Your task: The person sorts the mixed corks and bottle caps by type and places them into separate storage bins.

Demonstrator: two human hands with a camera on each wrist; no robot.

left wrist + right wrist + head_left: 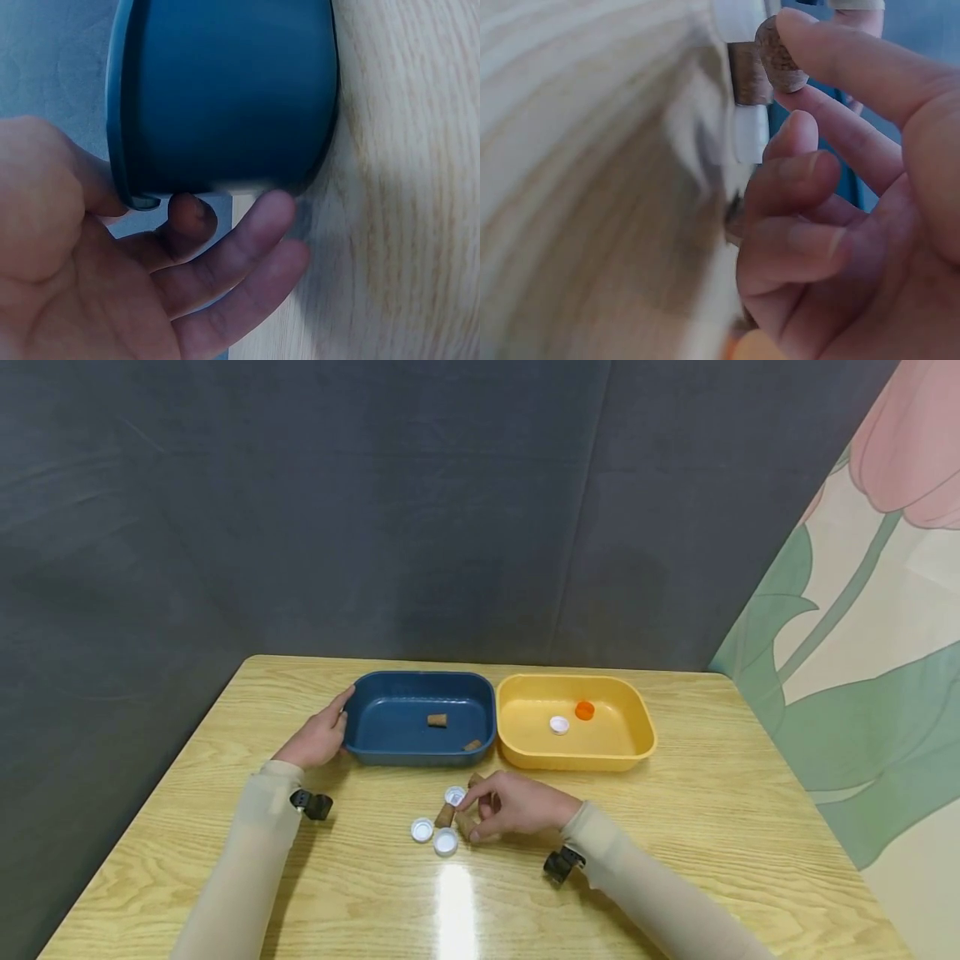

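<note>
My right hand [517, 803] pinches a tapered brown cork [778, 56] between thumb and index finger, low over the table; its other fingers are curled in. Beside that hand lie another cork [445, 815] and three white bottle caps, one nearest the front [446, 841]. One more cork [476, 779] is partly hidden behind the right hand. At the left end of the blue basin [420, 760], my left hand [317, 739] grips the rim, thumb over it and fingers against the outer wall. Two corks, one mid-floor [437, 720], lie inside this basin.
A yellow basin [573, 762] stands against the blue one's right side, holding a white cap [559, 724] and an orange cap [584, 710]. Both basins sit near the back edge of the wooden table [735, 827]. A dark cloth [450, 527] hangs behind.
</note>
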